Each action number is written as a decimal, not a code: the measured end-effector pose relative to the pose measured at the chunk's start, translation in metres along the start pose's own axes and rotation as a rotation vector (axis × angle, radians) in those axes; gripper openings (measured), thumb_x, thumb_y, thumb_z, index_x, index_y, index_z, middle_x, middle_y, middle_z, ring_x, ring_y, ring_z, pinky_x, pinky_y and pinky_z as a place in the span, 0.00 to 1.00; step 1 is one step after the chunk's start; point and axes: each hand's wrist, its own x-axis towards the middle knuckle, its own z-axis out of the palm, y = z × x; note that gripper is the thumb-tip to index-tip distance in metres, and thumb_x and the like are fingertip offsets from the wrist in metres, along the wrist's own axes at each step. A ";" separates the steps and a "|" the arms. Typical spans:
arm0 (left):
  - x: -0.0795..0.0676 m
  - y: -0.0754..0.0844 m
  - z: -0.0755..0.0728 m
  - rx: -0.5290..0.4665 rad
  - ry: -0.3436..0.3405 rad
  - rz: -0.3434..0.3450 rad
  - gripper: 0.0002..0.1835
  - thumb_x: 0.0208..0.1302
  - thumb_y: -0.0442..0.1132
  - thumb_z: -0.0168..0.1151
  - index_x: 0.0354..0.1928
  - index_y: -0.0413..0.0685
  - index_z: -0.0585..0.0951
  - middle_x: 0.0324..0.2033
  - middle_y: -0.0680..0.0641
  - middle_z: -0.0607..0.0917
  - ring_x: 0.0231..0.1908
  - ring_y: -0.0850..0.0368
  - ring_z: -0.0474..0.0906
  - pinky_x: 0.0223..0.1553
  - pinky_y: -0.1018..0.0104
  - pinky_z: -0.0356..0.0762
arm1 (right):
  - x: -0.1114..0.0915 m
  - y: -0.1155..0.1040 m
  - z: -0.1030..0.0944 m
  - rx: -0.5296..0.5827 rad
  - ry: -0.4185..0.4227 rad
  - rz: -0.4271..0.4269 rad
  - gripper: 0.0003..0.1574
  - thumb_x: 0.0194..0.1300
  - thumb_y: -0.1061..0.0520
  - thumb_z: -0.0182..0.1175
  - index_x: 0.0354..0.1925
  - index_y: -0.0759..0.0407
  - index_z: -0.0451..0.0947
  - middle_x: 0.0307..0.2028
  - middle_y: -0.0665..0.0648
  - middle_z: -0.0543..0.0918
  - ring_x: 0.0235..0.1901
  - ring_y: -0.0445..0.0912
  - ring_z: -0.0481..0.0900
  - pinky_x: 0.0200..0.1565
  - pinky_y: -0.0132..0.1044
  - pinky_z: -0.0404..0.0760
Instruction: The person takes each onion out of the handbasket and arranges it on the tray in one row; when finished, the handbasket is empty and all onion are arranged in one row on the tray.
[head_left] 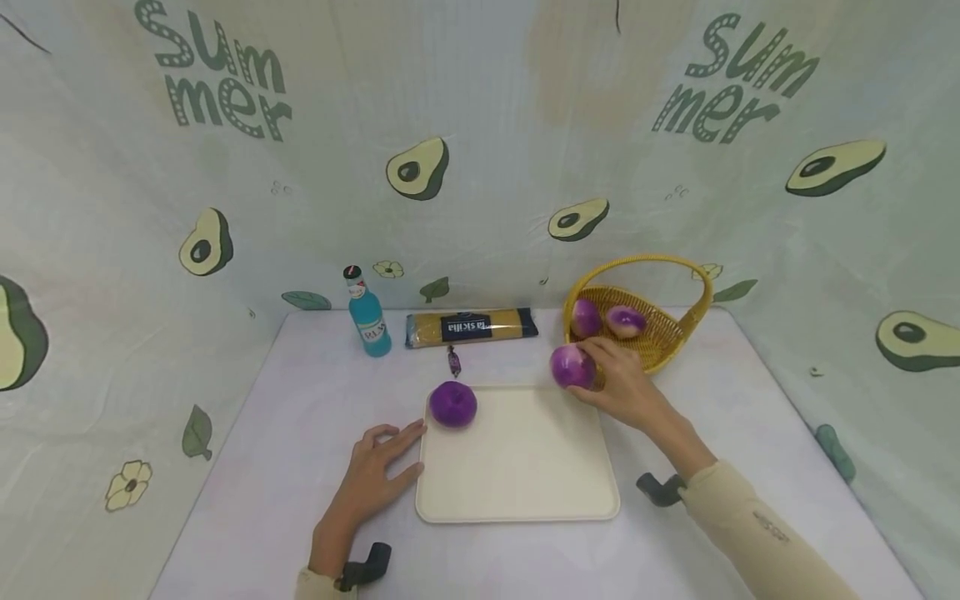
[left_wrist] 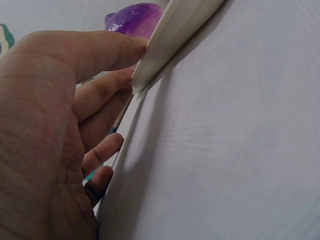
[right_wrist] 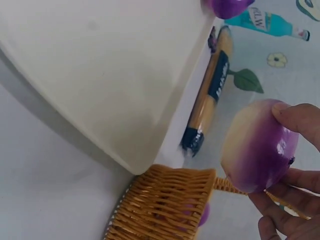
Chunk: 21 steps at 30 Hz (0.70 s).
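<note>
My right hand (head_left: 618, 379) grips a glossy round purple-and-cream fruit or vegetable (right_wrist: 260, 145) between thumb and fingers. It is held near the front of the yellow wicker basket (head_left: 660, 321), over the far right corner of the cream tray (head_left: 525, 458). Two similar purple-and-white pieces (head_left: 626, 322) lie inside the basket. Another purple one (head_left: 453, 405) sits at the tray's far left corner. At the tray's left edge, my left hand (head_left: 378, 471) touches the rim with its thumb and index fingertips; the wrist view has its other fingers loosely bent.
Behind the tray lies a pasta packet (head_left: 471, 327), with a small wrapped candy (head_left: 453, 362) in front of it. A blue bottle (head_left: 370, 321) stands at the back left. A printed cloth backdrop (head_left: 480, 100) rises behind the white table (head_left: 247, 467).
</note>
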 end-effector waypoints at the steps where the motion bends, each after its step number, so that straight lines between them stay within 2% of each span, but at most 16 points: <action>1: 0.000 0.000 0.000 0.004 -0.001 -0.002 0.32 0.65 0.60 0.63 0.71 0.72 0.70 0.67 0.68 0.72 0.65 0.53 0.61 0.62 0.45 0.56 | 0.000 -0.001 0.000 -0.002 -0.001 -0.002 0.46 0.51 0.52 0.79 0.63 0.67 0.73 0.58 0.66 0.77 0.58 0.60 0.73 0.62 0.62 0.64; 7: 0.002 0.000 0.000 -0.002 -0.016 -0.004 0.32 0.65 0.61 0.62 0.71 0.74 0.70 0.67 0.68 0.71 0.66 0.53 0.60 0.62 0.45 0.56 | 0.002 -0.006 0.001 -0.010 -0.021 0.007 0.47 0.53 0.50 0.78 0.65 0.67 0.72 0.61 0.67 0.75 0.61 0.61 0.71 0.62 0.61 0.64; 13: 0.005 0.000 -0.001 -0.007 0.003 0.025 0.32 0.66 0.61 0.62 0.71 0.72 0.70 0.67 0.68 0.71 0.65 0.53 0.61 0.61 0.45 0.56 | 0.005 -0.011 0.003 -0.010 -0.025 -0.005 0.48 0.53 0.50 0.78 0.66 0.68 0.71 0.62 0.67 0.74 0.61 0.61 0.71 0.62 0.61 0.64; 21: 0.003 0.001 -0.001 0.006 -0.018 -0.012 0.32 0.66 0.62 0.61 0.72 0.74 0.69 0.67 0.68 0.72 0.66 0.52 0.60 0.63 0.43 0.57 | 0.005 -0.018 0.008 -0.010 -0.036 -0.015 0.48 0.53 0.48 0.78 0.65 0.66 0.71 0.62 0.65 0.75 0.61 0.59 0.72 0.61 0.58 0.64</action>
